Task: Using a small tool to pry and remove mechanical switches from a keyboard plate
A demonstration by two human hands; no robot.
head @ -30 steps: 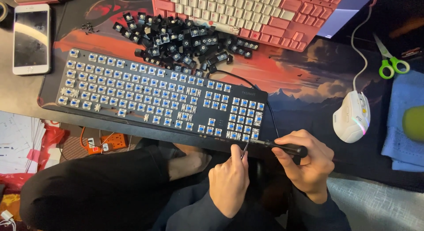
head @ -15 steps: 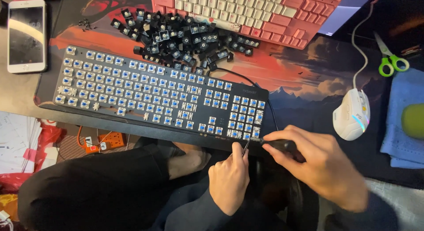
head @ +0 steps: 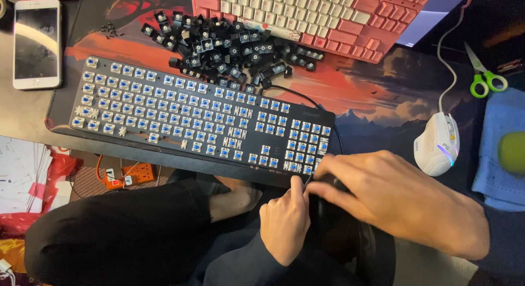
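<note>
The black, keycap-stripped keyboard with blue switches (head: pixel 202 124) lies long-axis left to right across the desk mat's near edge, tilted down to the right; both hands meet at its near right corner; the left hand (head: pixel 284 223) pinches a thin metal tool against that corner from below; the right hand (head: pixel 399 201), fingers curled over a dark object, comes from the right, slightly nearer the corner.
</note>
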